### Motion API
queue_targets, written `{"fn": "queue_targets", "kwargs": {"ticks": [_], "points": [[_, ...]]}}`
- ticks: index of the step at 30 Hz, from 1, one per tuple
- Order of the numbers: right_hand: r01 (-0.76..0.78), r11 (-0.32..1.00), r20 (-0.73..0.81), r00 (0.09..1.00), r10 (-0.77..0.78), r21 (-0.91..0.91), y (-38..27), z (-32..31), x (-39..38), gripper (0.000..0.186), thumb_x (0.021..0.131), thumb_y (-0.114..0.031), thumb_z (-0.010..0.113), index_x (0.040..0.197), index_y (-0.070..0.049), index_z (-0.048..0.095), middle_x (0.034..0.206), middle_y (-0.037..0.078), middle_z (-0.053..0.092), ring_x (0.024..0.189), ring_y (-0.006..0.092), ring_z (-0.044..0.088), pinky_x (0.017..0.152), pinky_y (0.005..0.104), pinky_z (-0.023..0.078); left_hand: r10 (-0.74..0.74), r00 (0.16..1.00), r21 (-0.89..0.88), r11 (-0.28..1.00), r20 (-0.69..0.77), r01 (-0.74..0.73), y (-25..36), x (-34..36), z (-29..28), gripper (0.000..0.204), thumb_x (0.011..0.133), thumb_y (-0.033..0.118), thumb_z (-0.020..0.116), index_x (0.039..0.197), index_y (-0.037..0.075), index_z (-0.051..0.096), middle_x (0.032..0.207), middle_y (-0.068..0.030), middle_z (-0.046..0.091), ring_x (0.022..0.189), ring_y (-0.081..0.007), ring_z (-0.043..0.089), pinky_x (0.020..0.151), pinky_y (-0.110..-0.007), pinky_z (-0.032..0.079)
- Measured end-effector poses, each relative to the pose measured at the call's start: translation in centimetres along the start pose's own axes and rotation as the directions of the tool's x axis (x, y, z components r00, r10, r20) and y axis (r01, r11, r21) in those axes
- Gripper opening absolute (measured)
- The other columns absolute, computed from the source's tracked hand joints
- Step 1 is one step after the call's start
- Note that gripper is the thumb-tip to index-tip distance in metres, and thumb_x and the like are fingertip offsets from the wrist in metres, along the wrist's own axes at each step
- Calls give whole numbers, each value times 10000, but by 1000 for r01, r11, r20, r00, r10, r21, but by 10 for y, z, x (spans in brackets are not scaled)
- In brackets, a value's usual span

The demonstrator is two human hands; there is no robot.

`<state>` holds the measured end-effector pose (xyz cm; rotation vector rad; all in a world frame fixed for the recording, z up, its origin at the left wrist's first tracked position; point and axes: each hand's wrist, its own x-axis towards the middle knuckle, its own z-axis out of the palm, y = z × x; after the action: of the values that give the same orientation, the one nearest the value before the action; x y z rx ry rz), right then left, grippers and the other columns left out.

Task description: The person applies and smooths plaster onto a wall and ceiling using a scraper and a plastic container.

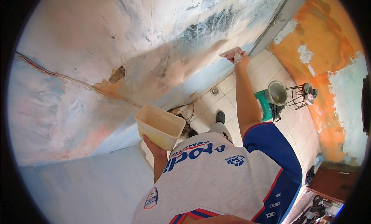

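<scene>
My left hand (154, 147) is wrapped round the lower side of a cream rectangular plastic tub (156, 135). The tub's open top faces up, and its inner walls are smeared; its bottom is hard to make out. Out at the end of my stretched arm, my right hand (241, 57) grips a wide putty knife (230, 52). The blade lies close to the patchy wall (177, 57), near its far right edge; whether it touches cannot be told. Pale residue coats the fingers of that hand.
A cable (58, 76) runs along the wall past a chipped hole (117, 74). On the tiled floor (261, 69) stand a grey bucket (277, 93), a green crate (263, 105) and a black metal stand (296, 97). An orange wall (328, 50) rises at the right.
</scene>
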<state>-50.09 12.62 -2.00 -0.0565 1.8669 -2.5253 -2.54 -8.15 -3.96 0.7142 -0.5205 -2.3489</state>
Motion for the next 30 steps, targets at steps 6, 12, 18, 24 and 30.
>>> {"fn": "queue_targets", "kwargs": {"ticks": [6, 12, 18, 24, 30], "points": [[-11, 993, 390, 920, -36, 117, 131, -86, 6, 332, 928, -303, 584, 711, -53, 616, 718, 101, 650, 733, 239, 679, 680, 345, 570, -31, 997, -31, 999, 69, 34, -12, 20, -9, 676, 993, 567, 338, 1508, 134, 276, 1510, -103, 370, 1373, -316, 378, 1129, -473, 338], [-449, 856, 132, 893, 430, 255, 146, -63, 33, 228, 903, -264, 625, 899, -55, 536, 759, 111, 634, 719, 237, 664, 698, 373, 587, 3, 999, 77, 997, 51, -7, -13, 10, -2, 681, 993, 575, 336, 1502, 126, 288, 1506, -111, 379, 1367, -322, 387, 1126, -472, 343], [94, 984, -76, 991, -106, -148, -11, 37, 109, 227, 914, -183, 654, 843, -57, 478, 728, 61, 555, 587, 151, 582, 491, 337, 526, -22, 1000, 76, 997, 11, 21, -29, 4, 39, 702, 985, 614, 308, 1504, 141, 292, 1510, -103, 374, 1371, -320, 381, 1130, -472, 344], [312, 912, 300, 872, -386, 266, -266, 93, 62, 148, 934, -100, 501, 928, 34, 562, 770, 121, 624, 617, 214, 629, 603, 321, 550, -67, 997, 40, 997, -44, 69, -51, 2, 96, 692, 985, 609, 305, 1503, 150, 298, 1511, -97, 373, 1370, -316, 380, 1132, -473, 339], [32, 936, 214, 970, -112, 350, -163, 15, 63, 247, 915, -175, 524, 994, 51, 582, 774, 154, 661, 631, 209, 619, 599, 365, 541, 35, 999, 7, 999, -20, -35, -99, 25, 125, 668, 992, 579, 321, 1496, 141, 309, 1509, -101, 376, 1371, -315, 379, 1128, -470, 343]]}}
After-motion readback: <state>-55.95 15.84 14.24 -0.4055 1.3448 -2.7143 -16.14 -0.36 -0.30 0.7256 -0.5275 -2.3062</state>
